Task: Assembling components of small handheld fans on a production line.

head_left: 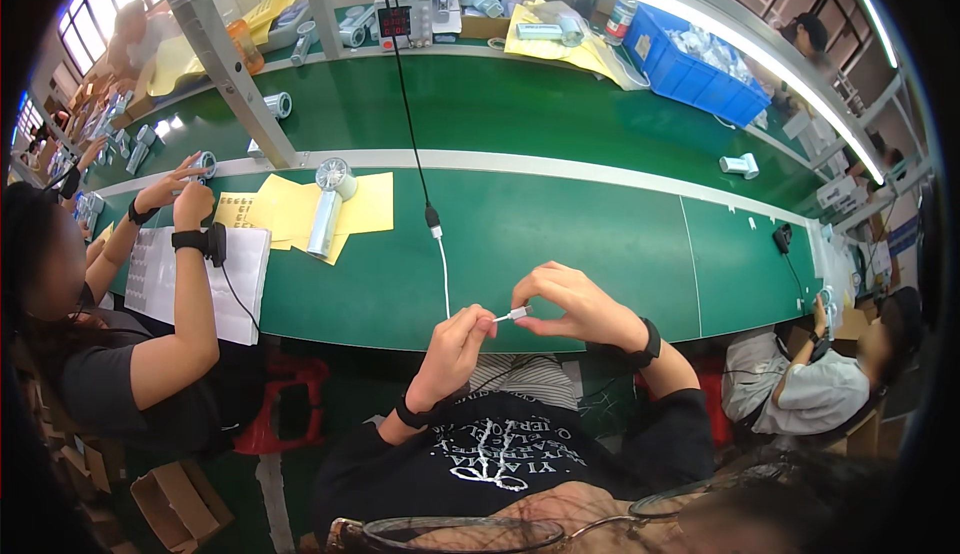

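**Left hand (455, 352) and right hand (575, 304) pinch a slim white cable (445, 269)**

Above the near edge of a flat green worktop (570, 204), the right hand grasps the cable's small white plug (519, 313) between thumb and finger; the left grips the wire just beside it. Holding the plug by its casing, wire slack, should spare the joint. Farther off, the cable meets a black oblong connector (433, 216) on a hanging black cord (408, 104). To the left, a pale-blue tubular device with a round head (325, 224) rests on yellow paper sheets (372, 204).
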`<state>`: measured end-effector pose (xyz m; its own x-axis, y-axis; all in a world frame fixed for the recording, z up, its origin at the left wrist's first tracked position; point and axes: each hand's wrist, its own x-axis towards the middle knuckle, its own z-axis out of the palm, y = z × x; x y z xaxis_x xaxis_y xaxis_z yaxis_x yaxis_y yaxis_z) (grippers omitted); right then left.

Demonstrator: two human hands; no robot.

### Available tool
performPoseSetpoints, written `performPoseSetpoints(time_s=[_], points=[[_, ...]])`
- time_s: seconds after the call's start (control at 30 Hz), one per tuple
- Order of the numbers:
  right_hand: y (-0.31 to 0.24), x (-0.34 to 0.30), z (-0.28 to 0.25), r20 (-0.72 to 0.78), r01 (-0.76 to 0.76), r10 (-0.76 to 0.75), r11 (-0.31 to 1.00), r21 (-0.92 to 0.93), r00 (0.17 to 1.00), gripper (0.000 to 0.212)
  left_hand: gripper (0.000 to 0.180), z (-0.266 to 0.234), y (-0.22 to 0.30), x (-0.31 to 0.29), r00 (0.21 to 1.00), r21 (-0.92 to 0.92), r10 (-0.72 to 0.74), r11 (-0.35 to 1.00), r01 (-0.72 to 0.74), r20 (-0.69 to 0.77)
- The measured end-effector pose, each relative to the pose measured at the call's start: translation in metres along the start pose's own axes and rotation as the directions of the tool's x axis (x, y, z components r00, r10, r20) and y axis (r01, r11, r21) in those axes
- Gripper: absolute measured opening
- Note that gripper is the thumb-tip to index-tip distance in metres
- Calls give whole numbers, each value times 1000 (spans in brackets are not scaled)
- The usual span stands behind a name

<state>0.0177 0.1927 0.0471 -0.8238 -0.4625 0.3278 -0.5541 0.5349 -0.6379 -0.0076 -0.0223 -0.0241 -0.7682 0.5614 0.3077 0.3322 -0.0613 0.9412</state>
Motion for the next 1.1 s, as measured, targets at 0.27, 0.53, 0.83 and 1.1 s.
performPoseSetpoints(time_s=[0.27, 0.53, 0.83, 1.1], points=[[0, 4, 0, 13, 50, -49, 998, -30, 999, 23, 25, -5, 5, 1, 999, -49, -13, 999, 14, 30], [-2, 14, 8, 144, 233, -202, 940, -248, 969, 20, 13, -6, 1, 2, 998, 135, 18, 990, -25, 52], [4, 29, 6, 246, 298, -214, 873, -385, 945, 26, 10, -13, -9, 2, 978, 423, 202, 891, -166, -42], [24, 30, -13, 186, 179, -98, 850, -496, 978, 21, 7, -33, -13, -6, 975, 520, 192, 847, -107, -113]])
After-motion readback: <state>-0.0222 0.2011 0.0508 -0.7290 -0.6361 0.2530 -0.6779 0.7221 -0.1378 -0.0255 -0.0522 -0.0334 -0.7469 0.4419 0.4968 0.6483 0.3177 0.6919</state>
